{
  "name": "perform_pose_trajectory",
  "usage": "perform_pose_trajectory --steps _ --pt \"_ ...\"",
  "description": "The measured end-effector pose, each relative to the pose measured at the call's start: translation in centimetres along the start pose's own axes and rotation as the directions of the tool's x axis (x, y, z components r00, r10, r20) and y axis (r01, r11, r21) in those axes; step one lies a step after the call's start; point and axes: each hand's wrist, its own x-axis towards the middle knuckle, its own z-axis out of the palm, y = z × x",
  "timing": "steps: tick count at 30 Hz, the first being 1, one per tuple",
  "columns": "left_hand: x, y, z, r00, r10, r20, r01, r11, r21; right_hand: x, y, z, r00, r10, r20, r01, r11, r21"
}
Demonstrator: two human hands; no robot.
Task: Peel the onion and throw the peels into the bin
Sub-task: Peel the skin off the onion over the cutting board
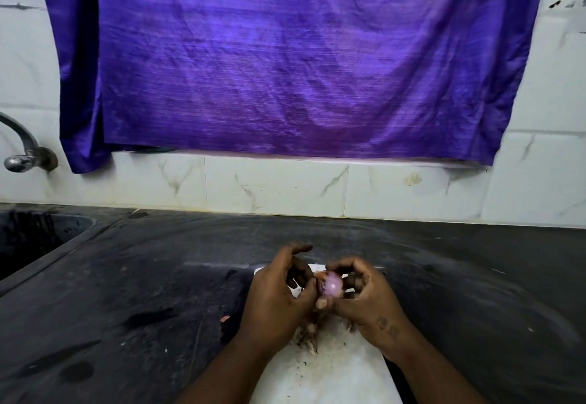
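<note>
A small pink-purple onion [333,283] is held above a white chopping board [329,368] on the dark counter. My right hand [364,302] is shut on the onion, fingers curled over its top and thumb under it. My left hand [279,296] pinches a strip of reddish skin [318,276] at the onion's left side. A heap of dry brown peels [309,334] lies on the board below my hands. No bin is in view.
A dark stone counter [142,292] runs across the view, with a sink [35,232] at the far left and a metal tap [22,150] above it. A purple cloth [285,61] hangs on the white tiled wall. A small peel scrap [225,318] lies left of the board.
</note>
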Motion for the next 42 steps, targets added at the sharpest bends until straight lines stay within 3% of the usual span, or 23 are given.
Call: perform_pose_trajectory --steps 13,22,25,29,34,42 --pt "0.4 -1.2 0.0 0.995 -0.103 -0.018 0.104 0.978 0.183 -0.1 -1.1 -0.2 1.000 -0.030 -0.003 0.030 0.982 0.187" --pt "0.1 -2.0 -0.2 0.976 -0.219 0.005 0.203 0.913 0.354 -0.1 -1.7 0.1 0.997 0.051 0.055 -0.068 0.921 0.383" --pt "0.2 -1.7 -0.3 0.987 -0.159 -0.037 0.163 0.940 0.299 -0.1 -1.5 0.1 0.994 0.071 0.083 -0.098 0.910 0.402" --pt "0.4 -0.9 -0.4 0.990 -0.053 -0.133 0.068 0.992 0.104 -0.2 -1.6 0.0 0.990 0.111 0.089 -0.138 0.908 0.395" --pt "0.0 0.5 -0.3 0.998 0.013 -0.061 -0.015 0.999 -0.036 -0.5 -1.7 0.3 0.989 0.115 0.090 -0.136 0.944 0.299" --pt "0.1 0.0 -0.1 0.998 0.041 -0.048 -0.044 0.997 -0.062 -0.7 -1.7 0.3 0.991 0.094 0.100 -0.107 0.985 0.136"
